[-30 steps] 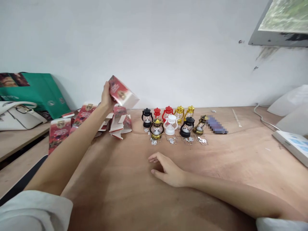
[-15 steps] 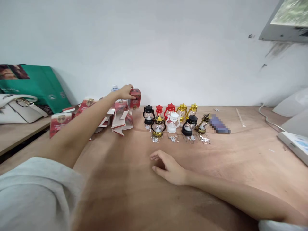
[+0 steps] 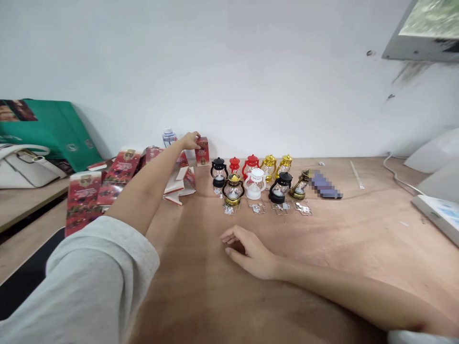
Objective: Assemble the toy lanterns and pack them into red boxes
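My left hand (image 3: 190, 141), stretched out to the back of the table, grips the upper part of a red printed box (image 3: 202, 154), which stands upright near the wall. Flattened red cartons (image 3: 122, 165) and an opened carton with white flaps (image 3: 181, 184) lie beneath and beside that arm. My right hand (image 3: 249, 251) rests on the wooden table, fingers loosely curved, thumb apart, nothing in it. Beyond it stand several small lanterns: a white lantern (image 3: 255, 185), a bronze lantern (image 3: 233, 191), a black lantern (image 3: 281, 188), a red lantern (image 3: 252, 165) and a gold lantern (image 3: 268, 167) among them.
Small clear packets (image 3: 256, 207) lie before the front lanterns. A blurred-out bluish object (image 3: 324, 185) is right of them. A bottle (image 3: 168, 137) stands behind the left arm. At left are a white handbag (image 3: 28, 167) and a green bag (image 3: 60, 129); a white cable (image 3: 399, 174) runs at right.
My left hand has lowered the red box slightly, and it now looks more upright. The right hand stays in place. The view has shifted a little.
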Demonstrator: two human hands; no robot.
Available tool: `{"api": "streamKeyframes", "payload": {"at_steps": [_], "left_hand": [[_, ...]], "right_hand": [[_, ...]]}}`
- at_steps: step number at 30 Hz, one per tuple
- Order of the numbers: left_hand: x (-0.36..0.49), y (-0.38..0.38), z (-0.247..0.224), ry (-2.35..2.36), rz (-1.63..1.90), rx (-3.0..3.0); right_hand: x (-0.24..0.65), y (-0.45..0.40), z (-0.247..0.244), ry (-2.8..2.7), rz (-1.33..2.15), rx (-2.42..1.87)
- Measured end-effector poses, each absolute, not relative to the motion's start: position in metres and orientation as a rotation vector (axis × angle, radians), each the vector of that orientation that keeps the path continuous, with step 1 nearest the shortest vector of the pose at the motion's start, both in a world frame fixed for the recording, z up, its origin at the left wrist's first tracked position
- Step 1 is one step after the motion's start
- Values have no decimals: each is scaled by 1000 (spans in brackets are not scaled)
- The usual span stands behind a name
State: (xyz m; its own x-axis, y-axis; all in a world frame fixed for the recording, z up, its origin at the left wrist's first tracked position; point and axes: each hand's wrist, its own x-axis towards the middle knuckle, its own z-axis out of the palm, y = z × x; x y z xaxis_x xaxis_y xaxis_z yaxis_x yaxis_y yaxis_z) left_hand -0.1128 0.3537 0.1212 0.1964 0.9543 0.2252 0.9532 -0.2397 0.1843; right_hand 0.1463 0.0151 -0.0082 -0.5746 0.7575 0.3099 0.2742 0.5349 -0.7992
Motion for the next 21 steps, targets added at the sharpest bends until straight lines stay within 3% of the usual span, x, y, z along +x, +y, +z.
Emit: {"api": "streamKeyframes", "payload": {"at_steps": [4,7,13,16,21], "left_hand": [[-109,349,116,2042,413,2392],[-106,343,122,2122,381,2329],[-86,303,171,2190,642,2391],[-71,245,176,1909,1043,2772],[-49,118,109,1281,701,3189]], "right_hand": [[148,17,-8,-2099,793,-790],[154,29,-6,-2090,426,-715],[172,80,16,-1946,37,-773],[175,103,35,-1978,-15,-843],[166,126,51,-2134,-13,-986]]}}
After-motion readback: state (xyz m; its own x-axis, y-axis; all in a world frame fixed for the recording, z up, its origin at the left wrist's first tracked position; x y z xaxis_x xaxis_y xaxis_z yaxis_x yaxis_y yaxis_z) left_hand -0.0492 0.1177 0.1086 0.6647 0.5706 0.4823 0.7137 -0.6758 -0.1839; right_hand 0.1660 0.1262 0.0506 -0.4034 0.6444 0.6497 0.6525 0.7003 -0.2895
